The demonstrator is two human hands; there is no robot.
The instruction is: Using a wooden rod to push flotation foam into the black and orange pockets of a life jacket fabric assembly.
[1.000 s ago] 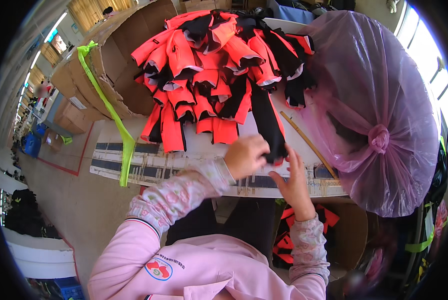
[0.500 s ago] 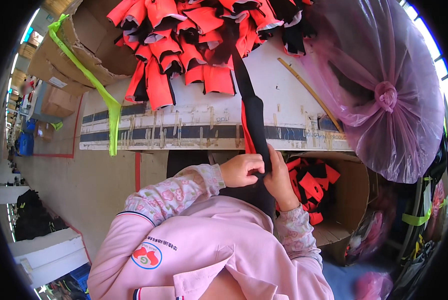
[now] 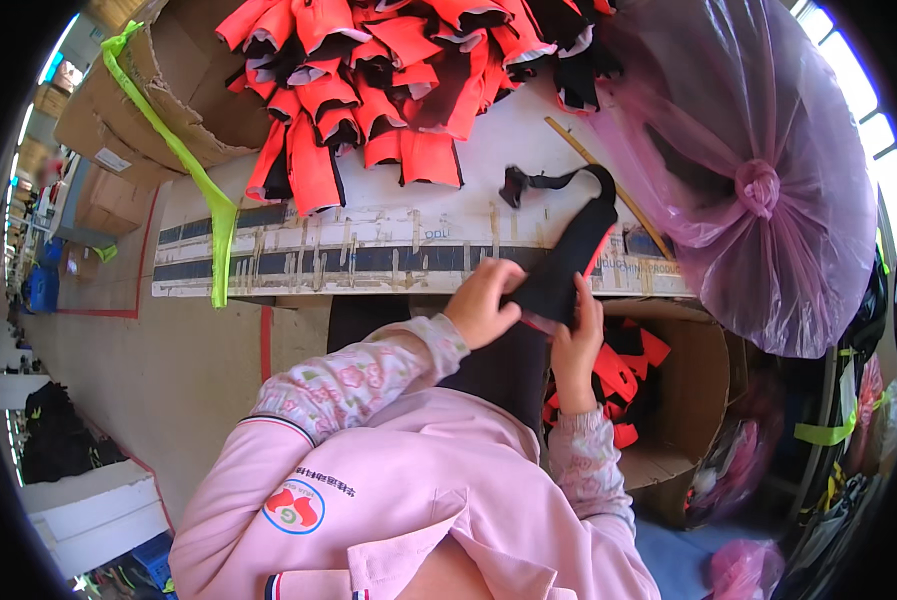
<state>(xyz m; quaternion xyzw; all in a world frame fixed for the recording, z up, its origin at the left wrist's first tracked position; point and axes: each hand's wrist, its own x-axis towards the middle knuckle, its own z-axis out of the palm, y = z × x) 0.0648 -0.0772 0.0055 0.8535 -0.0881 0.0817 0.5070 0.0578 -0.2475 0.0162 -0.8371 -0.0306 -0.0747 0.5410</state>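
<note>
A black fabric piece (image 3: 566, 262) with an orange underside is stretched between my hands at the table's front edge. From its far end a narrow black strap (image 3: 568, 180) curls left over the tabletop and ends in a small dark lump, perhaps a buckle. My left hand (image 3: 483, 305) pinches the piece's near left edge between thumb and fingers. At the near right corner, my right hand (image 3: 576, 345) grips it with the fingers pointing up. Beyond, a heap of orange and black fabric pieces (image 3: 318, 100) covers the back of the table.
The white table (image 3: 298, 245) has worn tape on its front. A bamboo stick (image 3: 608, 185) lies behind the piece. A knotted pink plastic bag (image 3: 758, 190) bulges at right. Below it stands a carton (image 3: 693, 400) of orange and black pieces. A neon strip (image 3: 218, 215) hangs from the left carton (image 3: 108, 130).
The black piece has swung to the right, its strap now curled on the table rather than stretched toward the heap. My hands have spread apart along its near end.
</note>
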